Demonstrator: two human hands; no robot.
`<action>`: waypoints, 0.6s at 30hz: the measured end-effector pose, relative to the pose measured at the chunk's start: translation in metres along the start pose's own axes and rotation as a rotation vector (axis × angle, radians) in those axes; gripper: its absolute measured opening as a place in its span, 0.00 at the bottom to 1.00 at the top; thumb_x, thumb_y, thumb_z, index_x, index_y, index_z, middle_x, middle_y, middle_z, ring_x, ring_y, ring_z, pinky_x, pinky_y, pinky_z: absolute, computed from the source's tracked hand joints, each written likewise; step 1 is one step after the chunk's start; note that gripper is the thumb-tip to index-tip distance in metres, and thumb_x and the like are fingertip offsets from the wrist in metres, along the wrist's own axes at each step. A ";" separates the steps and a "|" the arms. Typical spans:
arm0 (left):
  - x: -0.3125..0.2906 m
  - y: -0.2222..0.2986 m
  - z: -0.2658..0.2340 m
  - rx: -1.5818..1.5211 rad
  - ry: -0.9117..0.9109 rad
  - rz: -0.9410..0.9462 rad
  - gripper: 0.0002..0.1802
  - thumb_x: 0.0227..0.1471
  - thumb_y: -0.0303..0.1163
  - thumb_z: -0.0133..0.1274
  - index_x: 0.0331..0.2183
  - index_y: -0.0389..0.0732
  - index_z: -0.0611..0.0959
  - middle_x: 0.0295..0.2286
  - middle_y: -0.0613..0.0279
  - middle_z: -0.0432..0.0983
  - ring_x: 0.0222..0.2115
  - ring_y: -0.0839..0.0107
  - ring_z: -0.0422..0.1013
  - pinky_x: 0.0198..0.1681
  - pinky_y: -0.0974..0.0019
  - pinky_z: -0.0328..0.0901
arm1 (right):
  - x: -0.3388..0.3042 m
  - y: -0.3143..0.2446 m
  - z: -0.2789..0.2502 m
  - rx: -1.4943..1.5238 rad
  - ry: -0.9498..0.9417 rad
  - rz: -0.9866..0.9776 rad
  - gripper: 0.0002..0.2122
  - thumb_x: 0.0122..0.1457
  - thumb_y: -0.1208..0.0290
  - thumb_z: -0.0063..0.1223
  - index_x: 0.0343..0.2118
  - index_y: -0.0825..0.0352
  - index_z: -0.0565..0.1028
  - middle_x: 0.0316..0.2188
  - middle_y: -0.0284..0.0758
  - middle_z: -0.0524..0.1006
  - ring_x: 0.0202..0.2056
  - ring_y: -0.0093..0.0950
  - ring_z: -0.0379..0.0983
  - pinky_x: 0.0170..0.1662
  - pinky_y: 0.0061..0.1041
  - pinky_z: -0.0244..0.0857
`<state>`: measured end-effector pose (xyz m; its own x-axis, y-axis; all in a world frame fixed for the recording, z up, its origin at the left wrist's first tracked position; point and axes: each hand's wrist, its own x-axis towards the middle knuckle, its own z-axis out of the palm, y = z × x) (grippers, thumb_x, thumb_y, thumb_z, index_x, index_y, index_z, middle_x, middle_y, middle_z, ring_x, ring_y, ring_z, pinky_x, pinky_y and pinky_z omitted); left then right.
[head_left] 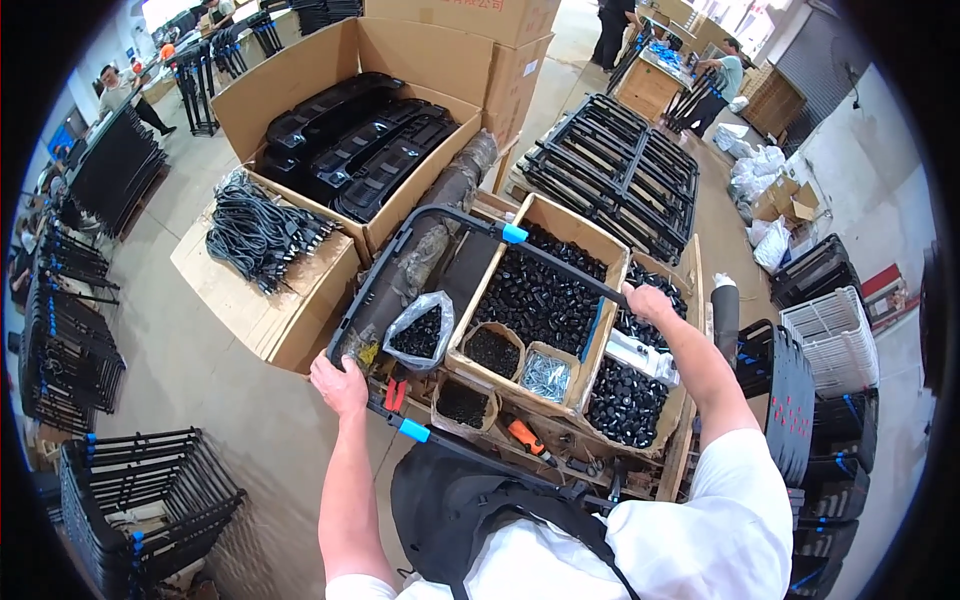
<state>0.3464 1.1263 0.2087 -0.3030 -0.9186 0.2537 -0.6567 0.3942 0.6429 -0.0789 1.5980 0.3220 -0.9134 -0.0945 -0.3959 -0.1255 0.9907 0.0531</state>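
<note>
Between my hands I hold a black U-shaped tube frame with blue clips or tape bands on its two arms. It is held over the workbench, tilted. My left hand is closed around its near left corner. My right hand grips the far arm near its right end. Beneath the frame stands a large open carton of small black plastic parts. In its near end are a cup of small dark pieces and a cup of silver screws. A plastic bag of black parts lies nearer my left hand.
An orange-handled power tool and red-handled pliers lie at the bench's near side. Far left, a big carton holds black panels beside bundled black cables. Stacked black frames stand beyond. Other people work farther off.
</note>
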 end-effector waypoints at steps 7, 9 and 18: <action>-0.002 -0.004 -0.001 0.043 -0.001 -0.009 0.27 0.56 0.34 0.59 0.55 0.36 0.76 0.51 0.44 0.74 0.55 0.44 0.67 0.61 0.46 0.62 | 0.006 0.008 0.014 -0.082 0.264 -0.387 0.22 0.70 0.53 0.42 0.44 0.74 0.72 0.38 0.57 0.83 0.44 0.55 0.81 0.53 0.53 0.72; -0.001 0.000 0.000 0.013 -0.015 -0.005 0.27 0.56 0.34 0.59 0.55 0.34 0.75 0.51 0.42 0.73 0.55 0.42 0.66 0.62 0.44 0.60 | 0.020 0.010 0.031 0.096 0.327 -0.113 0.24 0.71 0.52 0.39 0.44 0.74 0.74 0.37 0.61 0.82 0.47 0.56 0.79 0.54 0.54 0.71; 0.001 0.002 -0.002 0.021 -0.029 -0.026 0.28 0.56 0.34 0.60 0.55 0.34 0.75 0.52 0.43 0.73 0.56 0.43 0.66 0.62 0.44 0.60 | 0.014 0.002 0.013 -0.040 0.196 -0.216 0.29 0.67 0.47 0.48 0.51 0.74 0.73 0.43 0.59 0.82 0.48 0.54 0.81 0.53 0.51 0.73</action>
<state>0.3463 1.1262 0.2112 -0.3059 -0.9273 0.2158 -0.6786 0.3713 0.6337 -0.0871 1.6002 0.3044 -0.9209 -0.3236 -0.2173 -0.3365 0.9414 0.0241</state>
